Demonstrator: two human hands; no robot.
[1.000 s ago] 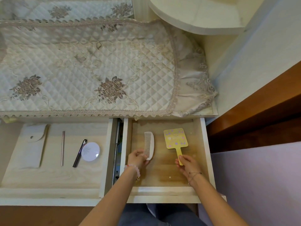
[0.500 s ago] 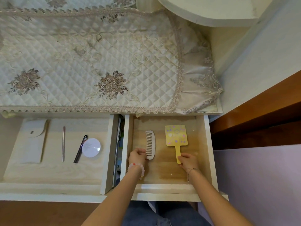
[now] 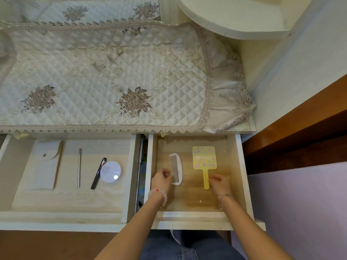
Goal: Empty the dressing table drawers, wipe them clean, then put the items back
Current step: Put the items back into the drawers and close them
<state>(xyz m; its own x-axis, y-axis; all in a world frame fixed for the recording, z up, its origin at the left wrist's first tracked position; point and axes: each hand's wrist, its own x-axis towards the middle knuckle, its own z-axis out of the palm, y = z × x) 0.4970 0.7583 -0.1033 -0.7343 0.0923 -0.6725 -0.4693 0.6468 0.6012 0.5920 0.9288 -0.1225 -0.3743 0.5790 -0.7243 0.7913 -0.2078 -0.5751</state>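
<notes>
Comb: The white comb (image 3: pixel 176 168) lay flat on the floor of the right drawer (image 3: pixel 243 175), teeth toward the left wall. It ran straight along the drawer's length, where a second before it had sat tilted with its near end in the left hand.
Mirror: The yellow hand mirror (image 3: pixel 204 157) lay near the comb but apart from it, handle toward the person. It too had been squared up from a slant.
Left hand: The left hand (image 3: pixel 161 182) had drawn back off the comb. Its fingers (image 3: pixel 167 171) were loosely curled just beside the comb's near-left edge and released, though a light touch could not be ruled out.
Right hand: The right hand (image 3: pixel 220 184) had slipped to the right of the mirror's handle, which showed clear down to its tip. Its fingers (image 3: pixel 213 178) were relaxed and grasped nothing.
Left drawer: The left drawer (image 3: pixel 62 215) stood open with a pale pouch (image 3: pixel 45 164), a thin stick (image 3: pixel 79 167), a dark pen (image 3: pixel 98 173) and a round compact (image 3: pixel 110 171) laid out in a row.
Worktop: A quilted cloth (image 3: pixel 105 72) lay over the worktop.
Meaning: Both things seemed set down, straightened and let go, so this looked like the put-back stage nearly done for the right drawer. Judging by how things lay, what remained was probably to lift the hands out and slide both drawers shut.
</notes>
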